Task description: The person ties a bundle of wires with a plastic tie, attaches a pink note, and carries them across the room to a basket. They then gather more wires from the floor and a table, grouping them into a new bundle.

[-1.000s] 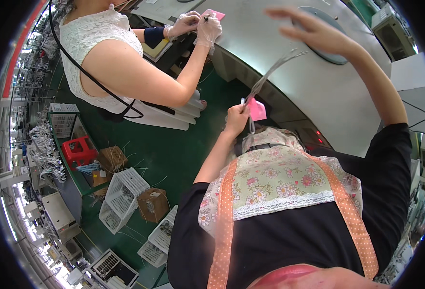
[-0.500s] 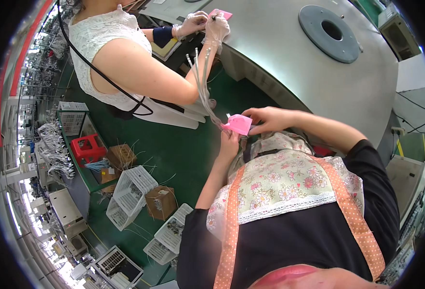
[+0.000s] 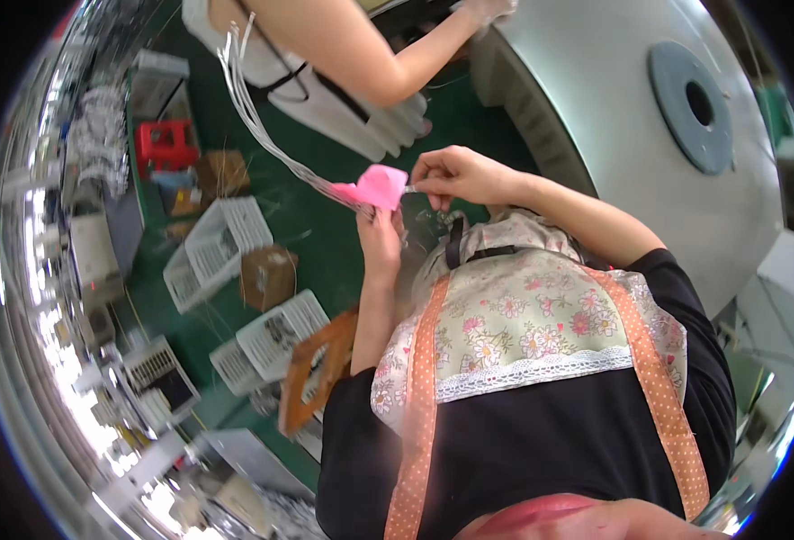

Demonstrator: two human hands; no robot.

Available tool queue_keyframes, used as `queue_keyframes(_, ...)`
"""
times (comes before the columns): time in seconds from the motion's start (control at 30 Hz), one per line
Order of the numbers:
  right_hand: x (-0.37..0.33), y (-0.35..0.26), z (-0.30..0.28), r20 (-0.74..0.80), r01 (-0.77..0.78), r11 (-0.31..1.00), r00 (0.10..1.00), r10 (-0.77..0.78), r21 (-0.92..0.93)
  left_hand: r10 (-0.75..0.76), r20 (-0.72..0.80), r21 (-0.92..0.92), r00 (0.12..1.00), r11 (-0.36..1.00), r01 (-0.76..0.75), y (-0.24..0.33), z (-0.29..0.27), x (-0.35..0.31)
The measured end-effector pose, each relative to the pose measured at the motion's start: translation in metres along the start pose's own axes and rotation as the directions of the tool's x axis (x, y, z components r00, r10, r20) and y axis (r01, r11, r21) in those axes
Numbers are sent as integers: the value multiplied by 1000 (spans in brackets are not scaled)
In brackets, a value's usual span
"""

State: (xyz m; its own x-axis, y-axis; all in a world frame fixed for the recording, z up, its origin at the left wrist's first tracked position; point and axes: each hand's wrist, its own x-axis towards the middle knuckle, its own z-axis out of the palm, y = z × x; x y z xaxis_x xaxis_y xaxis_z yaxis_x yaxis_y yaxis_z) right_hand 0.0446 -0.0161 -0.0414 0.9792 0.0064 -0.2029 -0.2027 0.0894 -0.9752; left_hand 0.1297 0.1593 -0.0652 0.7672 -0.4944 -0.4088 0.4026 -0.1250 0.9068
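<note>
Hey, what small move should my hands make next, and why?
Maybe pinch the pale end beside the pink paper firmly with your right hand while your left hand steadies the wires: the left hand grips them, the right hand is at that end, and how securely it pinches is unclear.

Smooth metal table (image 3: 613,135) (softly glossy); cloth apron (image 3: 523,310); plastic-looking cables (image 3: 280,153).

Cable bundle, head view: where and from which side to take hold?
Likely best midway along the free stretch of the cable bundle, coming from the person's left. There the cables run close together, whereas the far tips fan apart. The left grip holds it by the pink sheet, and the right grip is at the sheet's right edge.
</note>
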Motion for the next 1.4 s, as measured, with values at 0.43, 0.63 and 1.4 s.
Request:
queue_keyframes(0.43, 33, -30, 19, 338, -57, 985, 941, -1, 163, 82, -413, -302, 907, 927, -221, 36, -23, -72)
queue_keyframes(0.63, 18, -35, 45, 222, 80, 975, 967, -127, 208, 152, -536, -291, 830, 890, -351, 28, -29, -98)
queue_keyframes(1.4, 35, -48, 91, 329, 754, 418, 617, -714, -506, 118, -569, -368, 814, 849, -380, 23, -36, -91)
